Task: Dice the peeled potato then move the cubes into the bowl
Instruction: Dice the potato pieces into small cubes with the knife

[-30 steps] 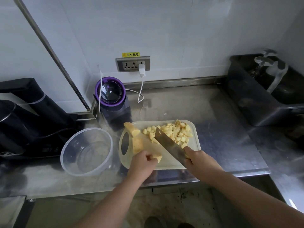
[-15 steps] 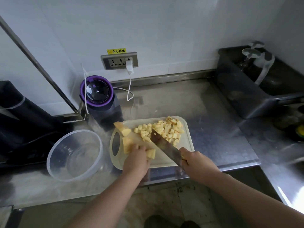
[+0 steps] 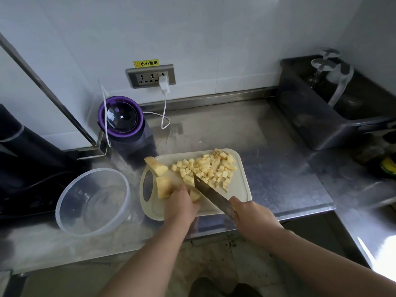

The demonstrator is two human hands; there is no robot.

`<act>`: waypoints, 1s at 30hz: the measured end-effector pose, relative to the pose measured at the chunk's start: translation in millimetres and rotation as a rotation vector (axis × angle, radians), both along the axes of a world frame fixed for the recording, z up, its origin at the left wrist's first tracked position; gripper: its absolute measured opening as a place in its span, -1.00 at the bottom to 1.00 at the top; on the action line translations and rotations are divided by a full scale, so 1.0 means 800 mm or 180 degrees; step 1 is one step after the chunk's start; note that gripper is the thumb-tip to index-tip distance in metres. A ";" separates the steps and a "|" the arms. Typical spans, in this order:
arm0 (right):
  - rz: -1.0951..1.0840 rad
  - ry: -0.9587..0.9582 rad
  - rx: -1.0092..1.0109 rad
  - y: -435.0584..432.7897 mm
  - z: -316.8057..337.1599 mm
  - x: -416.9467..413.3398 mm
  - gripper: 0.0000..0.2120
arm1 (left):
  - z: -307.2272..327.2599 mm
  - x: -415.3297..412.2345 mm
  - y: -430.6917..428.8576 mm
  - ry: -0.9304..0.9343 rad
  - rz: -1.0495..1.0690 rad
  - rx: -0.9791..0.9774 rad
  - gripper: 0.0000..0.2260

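Observation:
A cream cutting board (image 3: pixel 242 189) lies on the steel counter. A pile of yellow potato cubes (image 3: pixel 210 168) covers its far right part. Two uncut potato chunks lie at its left, one (image 3: pixel 156 166) near the handle hole and one (image 3: pixel 164 187) just below it. My left hand (image 3: pixel 181 203) holds down a small potato piece (image 3: pixel 195 196) at the board's front. My right hand (image 3: pixel 250 214) grips a cleaver (image 3: pixel 211 195); its blade slants across the board right beside my left fingers. A clear plastic bowl (image 3: pixel 70 198) stands empty left of the board.
A purple-rimmed appliance (image 3: pixel 121 118) stands behind the board, with a white charger cable (image 3: pixel 165 110) running to the wall socket. A dark appliance (image 3: pixel 23 159) sits at the far left. A dark plastic bin (image 3: pixel 317 125) holding glassware stands at the right. The counter's front edge runs just below the board.
The view has shifted a little. My left hand has slid slightly along the potato piece, and the cleaver stays beside it on the board.

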State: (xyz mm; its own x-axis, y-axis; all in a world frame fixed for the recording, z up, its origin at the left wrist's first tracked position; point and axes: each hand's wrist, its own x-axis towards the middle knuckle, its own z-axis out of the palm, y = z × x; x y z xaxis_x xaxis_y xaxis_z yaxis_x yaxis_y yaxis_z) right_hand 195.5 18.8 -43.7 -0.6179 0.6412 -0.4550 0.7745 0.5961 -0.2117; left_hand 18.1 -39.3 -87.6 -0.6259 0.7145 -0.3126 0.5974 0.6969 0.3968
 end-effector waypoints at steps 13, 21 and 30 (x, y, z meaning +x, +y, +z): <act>0.0054 0.0055 -0.0023 0.007 0.002 -0.013 -0.72 | -0.002 -0.024 -0.015 -0.1551 0.0381 0.0152 -0.56; 0.0006 0.0085 -0.0111 -0.010 -0.004 -0.014 -0.66 | -0.007 -0.009 -0.001 -0.1585 0.0764 0.0378 -0.63; 0.0021 0.0026 -0.0052 -0.016 -0.003 -0.022 -0.68 | -0.003 -0.018 -0.005 -0.0243 -0.0251 -0.0123 -0.73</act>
